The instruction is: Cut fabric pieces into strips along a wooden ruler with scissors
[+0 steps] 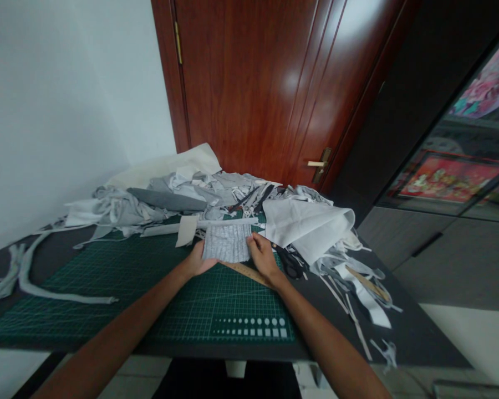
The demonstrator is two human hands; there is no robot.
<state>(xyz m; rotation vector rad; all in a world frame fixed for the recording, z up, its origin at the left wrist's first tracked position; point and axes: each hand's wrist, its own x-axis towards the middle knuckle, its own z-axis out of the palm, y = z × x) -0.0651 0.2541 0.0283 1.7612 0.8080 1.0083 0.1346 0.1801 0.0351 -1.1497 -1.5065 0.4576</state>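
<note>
A small piece of grey ruched fabric is stretched between my two hands, above the green cutting mat. My left hand grips its left edge, with the thumb along the bottom. On the opposite side, my right hand is closed on the right edge. Partly under the fabric and my right hand lies a wooden ruler. Black-handled scissors rest just to the right of my right hand. A cream fabric piece lies behind my left hand.
Heaped grey and white fabric scraps line the back of the dark table. A white cloth and loose strips lie on the right. A long grey strip curves at the left. Behind stands a wooden door.
</note>
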